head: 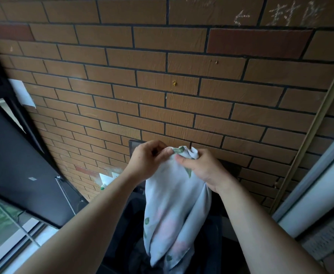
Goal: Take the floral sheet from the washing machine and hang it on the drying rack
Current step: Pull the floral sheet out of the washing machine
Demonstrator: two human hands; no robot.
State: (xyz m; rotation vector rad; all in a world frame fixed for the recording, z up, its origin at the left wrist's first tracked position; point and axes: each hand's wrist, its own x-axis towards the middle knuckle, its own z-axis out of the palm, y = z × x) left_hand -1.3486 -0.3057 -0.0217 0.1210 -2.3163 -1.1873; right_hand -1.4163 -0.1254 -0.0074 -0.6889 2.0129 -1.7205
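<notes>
The floral sheet [174, 210], pale white-blue with faint pink blooms and green leaves, hangs bunched from both hands over the dark open top of the washing machine [215, 230]. My left hand [148, 157] pinches its top edge from the left. My right hand [203, 169] grips the same gathered edge from the right, thumb pressed on the cloth. The sheet's lower end trails down into the machine's opening. No drying rack is in view.
A brown brick wall [162, 86] fills the view straight ahead. A dark open window sash [13, 155] leans in at the left, with greenery below it. A pale sliding door frame [316, 184] runs along the right.
</notes>
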